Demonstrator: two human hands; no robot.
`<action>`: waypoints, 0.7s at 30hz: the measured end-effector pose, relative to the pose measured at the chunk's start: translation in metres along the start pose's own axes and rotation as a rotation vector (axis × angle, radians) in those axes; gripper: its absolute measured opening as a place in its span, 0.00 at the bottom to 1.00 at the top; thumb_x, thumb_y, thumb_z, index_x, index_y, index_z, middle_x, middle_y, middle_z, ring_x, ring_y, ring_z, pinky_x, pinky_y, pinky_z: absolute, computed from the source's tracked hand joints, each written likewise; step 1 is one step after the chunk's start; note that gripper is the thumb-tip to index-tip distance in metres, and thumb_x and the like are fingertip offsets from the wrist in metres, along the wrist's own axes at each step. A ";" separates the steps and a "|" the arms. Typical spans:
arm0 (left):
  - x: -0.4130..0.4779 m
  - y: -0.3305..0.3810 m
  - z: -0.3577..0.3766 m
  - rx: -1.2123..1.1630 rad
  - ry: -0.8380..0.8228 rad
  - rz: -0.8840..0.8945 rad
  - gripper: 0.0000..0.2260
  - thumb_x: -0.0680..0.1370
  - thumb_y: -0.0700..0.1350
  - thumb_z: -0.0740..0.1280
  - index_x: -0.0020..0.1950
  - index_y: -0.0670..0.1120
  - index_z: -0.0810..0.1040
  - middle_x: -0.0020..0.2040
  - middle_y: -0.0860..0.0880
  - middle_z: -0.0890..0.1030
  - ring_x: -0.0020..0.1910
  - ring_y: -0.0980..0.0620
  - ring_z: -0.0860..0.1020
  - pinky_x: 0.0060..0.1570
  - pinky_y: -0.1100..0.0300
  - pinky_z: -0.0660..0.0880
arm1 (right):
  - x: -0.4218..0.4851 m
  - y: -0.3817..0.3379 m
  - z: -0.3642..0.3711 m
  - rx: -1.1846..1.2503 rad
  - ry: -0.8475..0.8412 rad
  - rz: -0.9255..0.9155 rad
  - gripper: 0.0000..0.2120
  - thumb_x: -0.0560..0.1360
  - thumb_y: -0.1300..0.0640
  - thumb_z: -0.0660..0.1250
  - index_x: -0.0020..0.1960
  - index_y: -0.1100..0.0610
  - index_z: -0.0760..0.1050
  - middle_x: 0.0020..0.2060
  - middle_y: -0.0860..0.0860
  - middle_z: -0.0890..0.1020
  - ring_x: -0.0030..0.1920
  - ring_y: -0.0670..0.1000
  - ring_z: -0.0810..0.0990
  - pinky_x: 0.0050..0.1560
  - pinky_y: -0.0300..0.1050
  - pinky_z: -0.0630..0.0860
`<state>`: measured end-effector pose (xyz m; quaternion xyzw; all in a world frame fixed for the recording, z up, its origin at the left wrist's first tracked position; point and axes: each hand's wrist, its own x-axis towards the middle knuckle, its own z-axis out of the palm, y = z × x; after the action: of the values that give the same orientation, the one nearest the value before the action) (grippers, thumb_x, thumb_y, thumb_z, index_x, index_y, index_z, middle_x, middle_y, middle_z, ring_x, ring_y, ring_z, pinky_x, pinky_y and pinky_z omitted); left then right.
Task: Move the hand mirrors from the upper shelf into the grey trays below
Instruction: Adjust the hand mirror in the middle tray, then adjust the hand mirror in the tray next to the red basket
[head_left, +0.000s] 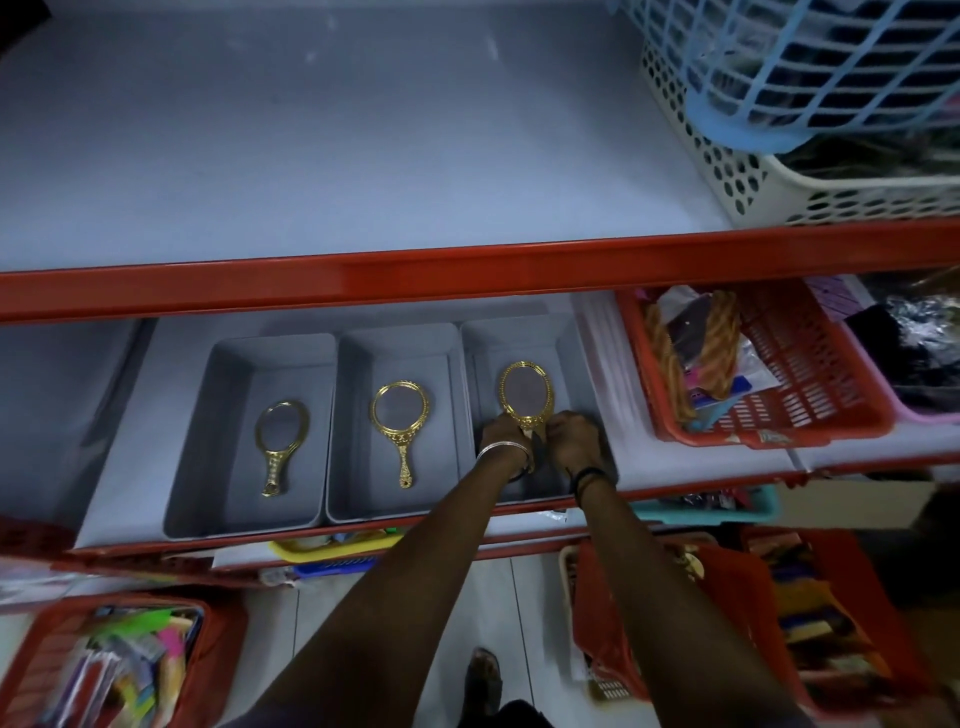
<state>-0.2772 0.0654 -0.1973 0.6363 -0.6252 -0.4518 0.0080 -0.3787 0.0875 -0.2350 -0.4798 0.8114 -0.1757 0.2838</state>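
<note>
Three grey trays stand side by side on the lower shelf: a left tray (218, 395), a middle tray (353, 395) and a right tray (569, 364). A small gold hand mirror (280, 441) lies flat in the left tray. A rounder gold mirror (400, 421) lies in the middle one. A third gold oval mirror (525, 392) is inside the right tray, its handle hidden under my fingers. My left hand (503, 434) and my right hand (574, 439) both grip that handle. The upper shelf (311, 171) shows no mirrors.
A cream perforated basket (753, 187) with a blue basket (779, 78) in it sits at the upper shelf's right end. A red basket (810, 379) of combs stands right of the trays. Red baskets of goods are below, left (31, 670) and right (872, 613). A red shelf rail (467, 270) crosses above the trays.
</note>
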 end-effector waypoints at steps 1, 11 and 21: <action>0.001 0.001 0.000 -0.001 -0.002 -0.005 0.12 0.78 0.35 0.61 0.59 0.34 0.76 0.61 0.37 0.79 0.60 0.41 0.78 0.57 0.54 0.76 | 0.001 0.000 0.001 0.013 0.000 0.014 0.12 0.74 0.67 0.60 0.48 0.68 0.81 0.50 0.63 0.84 0.52 0.61 0.82 0.54 0.50 0.79; 0.004 0.007 0.005 -0.115 0.035 -0.131 0.13 0.78 0.37 0.61 0.59 0.34 0.77 0.60 0.37 0.79 0.59 0.41 0.79 0.56 0.53 0.77 | 0.001 0.006 0.004 0.161 0.002 0.125 0.10 0.72 0.61 0.65 0.48 0.63 0.82 0.51 0.59 0.84 0.53 0.59 0.82 0.54 0.44 0.76; 0.004 0.006 0.007 -0.093 0.077 -0.154 0.11 0.76 0.39 0.65 0.56 0.36 0.80 0.57 0.38 0.82 0.56 0.41 0.81 0.52 0.51 0.79 | 0.004 0.008 0.008 0.196 0.014 0.143 0.10 0.72 0.62 0.64 0.49 0.64 0.81 0.50 0.59 0.84 0.53 0.58 0.82 0.53 0.44 0.77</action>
<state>-0.2868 0.0645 -0.1996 0.6983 -0.5521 -0.4548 0.0270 -0.3807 0.0878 -0.2471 -0.3893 0.8245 -0.2368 0.3354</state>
